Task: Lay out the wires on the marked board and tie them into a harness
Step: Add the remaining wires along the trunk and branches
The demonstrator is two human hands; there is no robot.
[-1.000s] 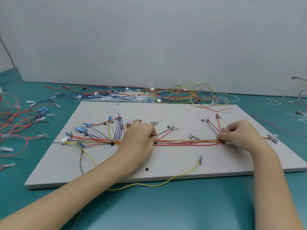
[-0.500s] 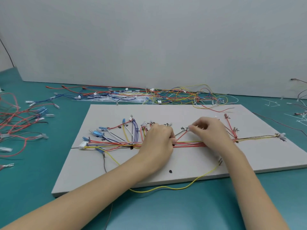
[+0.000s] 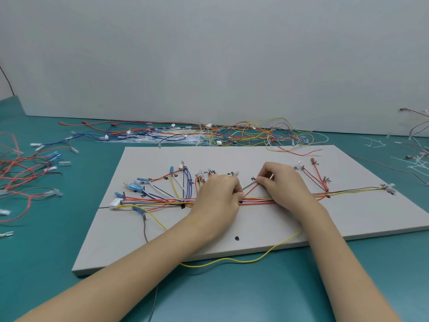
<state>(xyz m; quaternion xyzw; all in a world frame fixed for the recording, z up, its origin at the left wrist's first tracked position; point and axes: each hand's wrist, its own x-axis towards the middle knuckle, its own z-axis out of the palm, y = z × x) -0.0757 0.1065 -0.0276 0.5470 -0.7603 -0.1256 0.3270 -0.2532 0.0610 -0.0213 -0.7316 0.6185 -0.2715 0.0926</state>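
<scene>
A grey marked board [image 3: 255, 224] lies on the teal table. Across its middle runs a bundle of red, yellow, white and black wires [image 3: 257, 201], fanning out at the left into blue terminals and a white connector [image 3: 115, 202]. My left hand [image 3: 220, 194] rests on the bundle with curled fingers pinching the wires near a black mark. My right hand [image 3: 282, 184] pinches the tips of a red and black branch wire [image 3: 251, 188] at its top, just right of the left hand. A loose yellow wire [image 3: 232, 260] trails off the board's front edge.
A heap of spare wires and white cable ties [image 3: 209, 134] lies behind the board. More red and black wires with terminals [image 3: 25, 177] spread on the table at the left. Cut tie ends and wires [image 3: 417, 159] lie at the right.
My right hand has slid left along the bundle from the right branch to the middle branch and pinched its tips. The view has shifted, so the board sits further right.
</scene>
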